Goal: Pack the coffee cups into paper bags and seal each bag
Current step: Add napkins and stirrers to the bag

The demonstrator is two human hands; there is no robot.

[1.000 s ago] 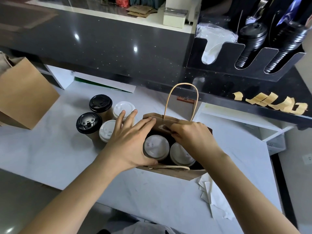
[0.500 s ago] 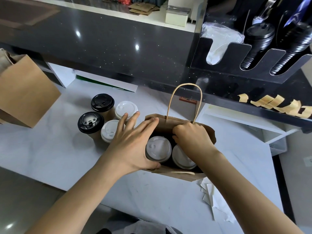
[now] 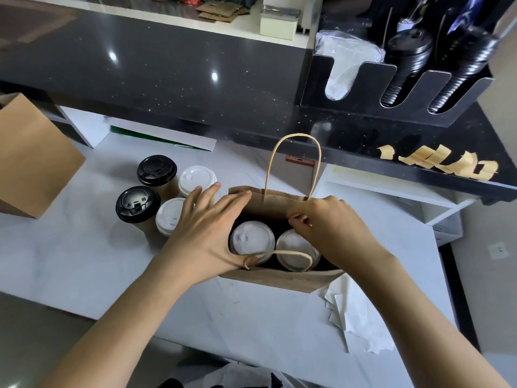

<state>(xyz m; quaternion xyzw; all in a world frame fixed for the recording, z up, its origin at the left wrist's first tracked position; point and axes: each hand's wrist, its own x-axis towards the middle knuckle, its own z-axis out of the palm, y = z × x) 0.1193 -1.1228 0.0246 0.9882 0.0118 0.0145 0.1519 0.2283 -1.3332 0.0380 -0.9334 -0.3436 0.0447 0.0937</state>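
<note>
Standing open on the white counter, the paper bag holds two white-lidded cups side by side. The left hand grips the bag's left edge, fingers spread along the far rim, thumb at the near one. The right hand pinches the far rim by the upright handle. Four more cups crowd just left; bare counter lies near.
</note>
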